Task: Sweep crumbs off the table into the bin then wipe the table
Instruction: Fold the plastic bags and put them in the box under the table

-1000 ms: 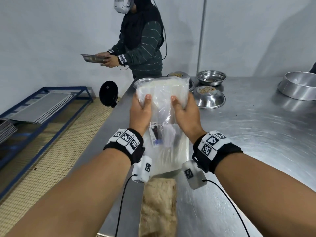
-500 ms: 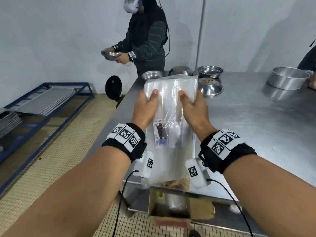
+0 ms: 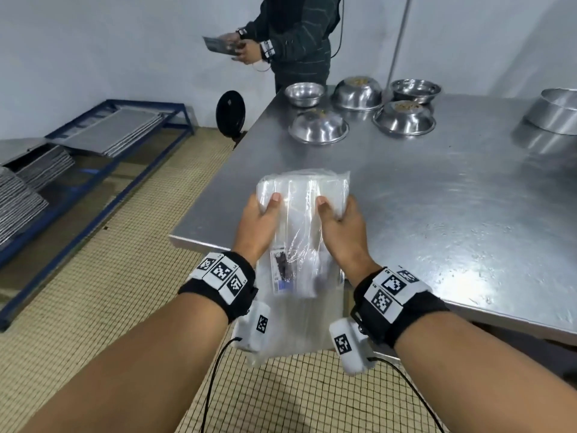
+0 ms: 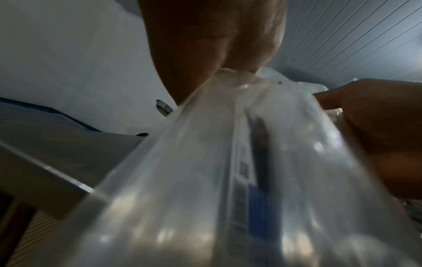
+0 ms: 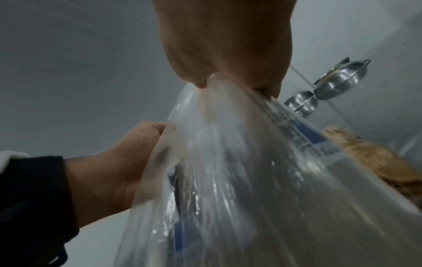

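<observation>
A clear plastic bag with a printed label hangs over the near left edge of the steel table. My left hand and right hand each grip its bunched top, thumbs on the near face. In the left wrist view the left hand pinches the bag. The right wrist view has the right hand clenched on the plastic, and a brown crumbly mass shows beside or behind it. A few dark specks lie on the table to the right.
Several steel bowls stand at the table's far end, a large steel pan at the far right. Another person stands beyond the table holding a flat tray. A blue rack of metal trays sits on the floor, left.
The bag and both hands have come down and back to the table's near edge. The cardboard box seen beneath it has left view. The other person now holds a flat tray.
</observation>
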{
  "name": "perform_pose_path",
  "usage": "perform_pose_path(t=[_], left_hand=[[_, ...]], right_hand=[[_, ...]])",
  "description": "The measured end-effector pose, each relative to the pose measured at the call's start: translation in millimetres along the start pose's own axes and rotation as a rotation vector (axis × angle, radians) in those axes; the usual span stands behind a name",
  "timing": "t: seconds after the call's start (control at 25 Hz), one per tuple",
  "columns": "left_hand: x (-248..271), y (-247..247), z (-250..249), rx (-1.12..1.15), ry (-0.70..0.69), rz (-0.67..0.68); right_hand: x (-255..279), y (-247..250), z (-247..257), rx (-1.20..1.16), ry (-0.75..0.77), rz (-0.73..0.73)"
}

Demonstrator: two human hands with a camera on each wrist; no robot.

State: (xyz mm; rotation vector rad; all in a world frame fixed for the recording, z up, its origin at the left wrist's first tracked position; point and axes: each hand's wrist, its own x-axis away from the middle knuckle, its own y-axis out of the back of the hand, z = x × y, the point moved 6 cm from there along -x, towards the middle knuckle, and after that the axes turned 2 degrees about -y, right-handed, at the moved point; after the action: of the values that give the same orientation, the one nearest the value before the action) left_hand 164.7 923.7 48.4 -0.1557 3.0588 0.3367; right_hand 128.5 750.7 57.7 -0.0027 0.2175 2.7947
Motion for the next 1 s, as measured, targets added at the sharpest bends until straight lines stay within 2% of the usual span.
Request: perform_pose_path(t=[0.32, 0.4, 0.56, 0.76, 1.0], left_hand=[[83, 2, 62, -0.042, 0.111, -0.028], [104, 2, 87, -0.011, 0.161, -0.03], [131, -5, 130, -0.014, 0.238, 0.025], [128, -18, 179, -0.044, 0.329, 0.098], [78, -38, 246, -0.131, 0.371, 0.195]], right_hand=[[61, 3, -65, 0.064, -0.073, 0.158], [78, 1, -92, 0.099, -0.141, 0.196], [102, 1, -147, 0.14, -0.226, 0.163], [104, -8, -200, 0.142, -0.336, 0.162], [63, -30, -262, 0.203, -0.395, 0.088]])
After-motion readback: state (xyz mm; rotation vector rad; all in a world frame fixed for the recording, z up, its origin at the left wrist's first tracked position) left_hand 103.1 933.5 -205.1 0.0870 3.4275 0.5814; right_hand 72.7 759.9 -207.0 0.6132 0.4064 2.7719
